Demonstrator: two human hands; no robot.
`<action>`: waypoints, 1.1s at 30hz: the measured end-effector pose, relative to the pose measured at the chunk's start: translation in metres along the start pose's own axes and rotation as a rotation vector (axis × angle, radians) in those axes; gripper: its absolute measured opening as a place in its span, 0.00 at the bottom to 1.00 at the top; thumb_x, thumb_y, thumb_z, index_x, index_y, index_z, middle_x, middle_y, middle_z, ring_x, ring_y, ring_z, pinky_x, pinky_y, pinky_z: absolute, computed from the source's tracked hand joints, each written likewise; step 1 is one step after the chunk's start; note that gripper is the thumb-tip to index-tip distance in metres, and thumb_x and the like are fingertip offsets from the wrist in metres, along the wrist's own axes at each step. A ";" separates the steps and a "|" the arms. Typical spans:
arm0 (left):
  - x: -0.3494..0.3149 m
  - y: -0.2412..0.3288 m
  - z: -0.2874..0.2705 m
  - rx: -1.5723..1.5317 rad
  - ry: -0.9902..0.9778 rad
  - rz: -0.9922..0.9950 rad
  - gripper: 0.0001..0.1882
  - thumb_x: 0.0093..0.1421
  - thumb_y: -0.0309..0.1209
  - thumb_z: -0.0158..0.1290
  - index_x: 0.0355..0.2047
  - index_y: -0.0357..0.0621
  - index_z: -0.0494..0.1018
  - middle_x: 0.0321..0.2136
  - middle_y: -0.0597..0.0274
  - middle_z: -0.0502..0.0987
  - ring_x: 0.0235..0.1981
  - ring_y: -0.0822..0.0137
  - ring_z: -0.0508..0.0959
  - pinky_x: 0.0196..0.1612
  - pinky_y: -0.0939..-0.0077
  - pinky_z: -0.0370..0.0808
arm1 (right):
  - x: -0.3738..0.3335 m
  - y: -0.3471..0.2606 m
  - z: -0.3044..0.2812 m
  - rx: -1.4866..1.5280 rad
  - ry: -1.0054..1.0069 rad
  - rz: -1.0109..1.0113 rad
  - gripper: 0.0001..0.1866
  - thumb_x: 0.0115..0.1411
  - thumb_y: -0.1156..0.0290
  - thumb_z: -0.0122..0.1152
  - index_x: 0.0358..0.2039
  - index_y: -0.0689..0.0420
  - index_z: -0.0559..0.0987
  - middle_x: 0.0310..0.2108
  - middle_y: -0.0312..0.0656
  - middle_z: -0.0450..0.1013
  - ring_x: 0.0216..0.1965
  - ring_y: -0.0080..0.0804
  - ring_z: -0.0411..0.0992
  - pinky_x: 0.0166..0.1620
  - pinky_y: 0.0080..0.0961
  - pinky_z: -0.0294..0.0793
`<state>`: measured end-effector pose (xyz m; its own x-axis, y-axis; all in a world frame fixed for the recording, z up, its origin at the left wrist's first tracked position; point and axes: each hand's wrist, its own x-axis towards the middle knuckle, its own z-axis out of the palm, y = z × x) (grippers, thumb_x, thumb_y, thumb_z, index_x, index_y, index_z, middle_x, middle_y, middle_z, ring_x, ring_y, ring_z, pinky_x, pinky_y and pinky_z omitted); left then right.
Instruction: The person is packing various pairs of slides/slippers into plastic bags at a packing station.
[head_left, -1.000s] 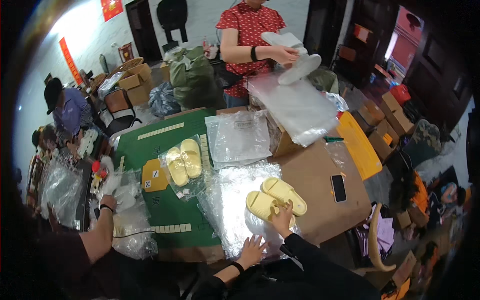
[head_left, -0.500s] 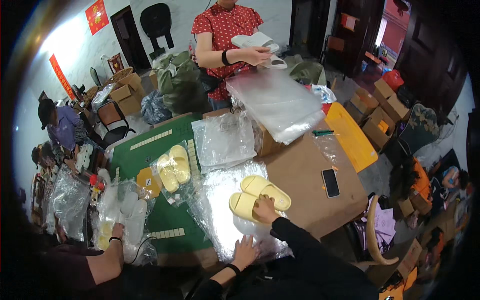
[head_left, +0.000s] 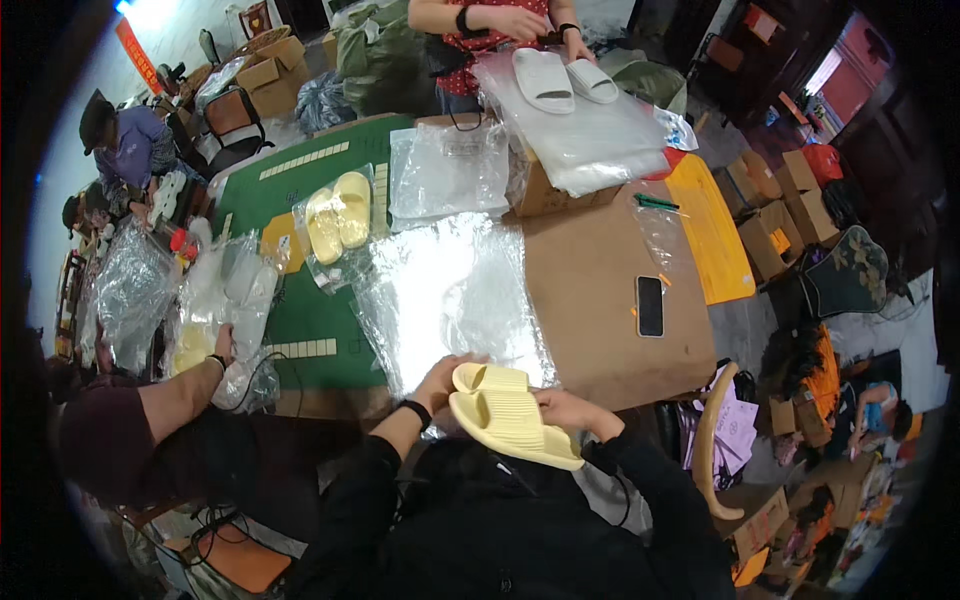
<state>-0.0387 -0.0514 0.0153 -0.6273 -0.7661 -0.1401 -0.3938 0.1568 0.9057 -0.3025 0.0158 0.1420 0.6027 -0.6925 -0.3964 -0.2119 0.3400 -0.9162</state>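
Close to my body, just over the table's near edge, a pair of pale yellow slippers [head_left: 512, 420] is held one against the other, tilted sideways. My left hand [head_left: 438, 386] grips them at the left end, its fingers partly behind the slippers. At the other side my right hand [head_left: 576, 412] holds them, fingertips hidden behind a strap. Shiny clear plastic bags [head_left: 445, 290] lie flat on the table beyond my hands. Farther left, another pale yellow pair [head_left: 338, 216] rests in a clear bag on the green mat [head_left: 320, 375].
Across the table, a person in red dotted clothing stands behind white slippers [head_left: 545, 82] on stacked plastic bags [head_left: 600, 160]. A phone [head_left: 650, 306] lies on the brown tabletop [head_left: 580, 300]. At left, a co-worker's hand [head_left: 222, 345] touches bagged slippers. A curved wooden chair arm [head_left: 708, 440] stands right.
The yellow slippers have come off the plastic toward my body, and my left hand has joined my right on them. Across the table, the white slippers have been set on the bags.
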 end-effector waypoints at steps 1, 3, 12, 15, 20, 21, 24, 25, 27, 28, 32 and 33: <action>0.013 0.025 -0.011 0.389 -0.085 0.105 0.33 0.49 0.41 0.52 0.56 0.50 0.58 0.49 0.48 0.67 0.47 0.49 0.67 0.52 0.66 0.63 | -0.003 0.018 -0.003 -0.070 -0.073 -0.024 0.14 0.53 0.76 0.55 0.42 0.62 0.74 0.38 0.35 0.72 0.38 0.20 0.67 0.44 0.22 0.67; 0.011 0.047 -0.012 0.295 -0.062 0.011 0.24 0.59 0.31 0.41 0.56 0.42 0.57 0.47 0.47 0.69 0.45 0.54 0.71 0.47 0.68 0.68 | -0.004 0.013 0.002 -0.137 -0.096 0.056 0.14 0.53 0.74 0.55 0.42 0.61 0.74 0.38 0.34 0.72 0.38 0.20 0.66 0.43 0.21 0.66; -0.003 0.047 -0.031 0.529 0.130 -0.104 0.30 0.51 0.32 0.52 0.55 0.41 0.59 0.42 0.46 0.72 0.43 0.51 0.71 0.47 0.65 0.67 | 0.027 0.038 0.017 -0.871 0.415 -0.303 0.08 0.45 0.68 0.54 0.16 0.59 0.73 0.26 0.44 0.66 0.33 0.43 0.64 0.34 0.37 0.64; 0.005 0.075 -0.028 0.569 0.159 -0.067 0.26 0.52 0.29 0.49 0.53 0.39 0.61 0.44 0.48 0.71 0.44 0.51 0.70 0.48 0.66 0.67 | 0.034 0.036 0.022 -1.019 0.454 -0.355 0.09 0.46 0.65 0.56 0.19 0.58 0.75 0.28 0.43 0.67 0.36 0.41 0.64 0.34 0.36 0.63; 0.001 0.079 0.009 0.840 0.427 0.094 0.26 0.50 0.24 0.43 0.52 0.40 0.61 0.51 0.49 0.65 0.52 0.50 0.64 0.54 0.60 0.60 | 0.046 0.033 0.025 -1.034 0.648 -0.440 0.08 0.44 0.68 0.57 0.19 0.59 0.74 0.27 0.45 0.65 0.35 0.43 0.63 0.35 0.36 0.63; -0.001 0.091 0.014 0.920 0.439 0.067 0.26 0.51 0.25 0.42 0.53 0.41 0.60 0.54 0.51 0.61 0.54 0.50 0.61 0.55 0.57 0.59 | 0.047 0.038 0.023 -1.000 0.756 -0.453 0.07 0.43 0.69 0.57 0.18 0.60 0.73 0.26 0.46 0.64 0.34 0.44 0.63 0.35 0.37 0.63; -0.014 0.119 0.026 0.949 0.437 0.104 0.26 0.50 0.26 0.43 0.53 0.43 0.60 0.54 0.52 0.61 0.55 0.47 0.60 0.55 0.52 0.57 | 0.047 0.044 0.023 -1.006 0.769 -0.403 0.07 0.45 0.70 0.57 0.19 0.61 0.74 0.26 0.48 0.65 0.34 0.47 0.62 0.36 0.39 0.63; -0.017 0.122 0.030 0.954 0.444 0.146 0.26 0.50 0.27 0.44 0.53 0.43 0.61 0.54 0.52 0.61 0.55 0.47 0.60 0.55 0.51 0.57 | 0.047 0.044 0.023 -1.013 0.803 -0.394 0.07 0.45 0.70 0.56 0.20 0.61 0.74 0.27 0.49 0.65 0.34 0.48 0.62 0.36 0.39 0.63; -0.020 0.123 0.037 0.968 0.445 0.147 0.26 0.51 0.29 0.45 0.53 0.43 0.61 0.54 0.52 0.61 0.55 0.46 0.60 0.54 0.48 0.56 | 0.052 0.045 0.024 -1.034 0.807 -0.453 0.07 0.46 0.70 0.57 0.20 0.61 0.74 0.27 0.51 0.65 0.34 0.49 0.62 0.36 0.40 0.63; -0.021 0.128 0.040 0.991 0.459 0.149 0.26 0.51 0.29 0.45 0.53 0.44 0.62 0.54 0.52 0.62 0.55 0.46 0.60 0.54 0.47 0.56 | 0.053 0.043 0.023 -1.032 0.803 -0.475 0.07 0.46 0.70 0.57 0.20 0.61 0.74 0.27 0.51 0.65 0.34 0.49 0.63 0.36 0.40 0.63; -0.019 0.138 0.047 0.944 0.557 0.147 0.24 0.51 0.31 0.46 0.51 0.49 0.65 0.54 0.55 0.61 0.55 0.47 0.59 0.54 0.39 0.51 | 0.054 0.040 0.023 -1.058 0.762 -0.620 0.08 0.45 0.70 0.58 0.22 0.61 0.72 0.27 0.51 0.64 0.33 0.50 0.62 0.35 0.40 0.62; -0.018 0.141 0.046 0.934 0.581 0.164 0.24 0.50 0.29 0.47 0.51 0.51 0.65 0.55 0.57 0.61 0.56 0.47 0.58 0.55 0.38 0.48 | 0.054 0.039 0.023 -1.070 0.742 -0.614 0.08 0.45 0.71 0.58 0.23 0.61 0.72 0.27 0.51 0.64 0.33 0.50 0.62 0.35 0.40 0.61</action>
<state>-0.1142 0.0132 0.1271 -0.4044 -0.8303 0.3836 -0.8395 0.5034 0.2046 -0.2600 0.0064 0.0864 0.3472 -0.8299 0.4368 -0.7363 -0.5297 -0.4211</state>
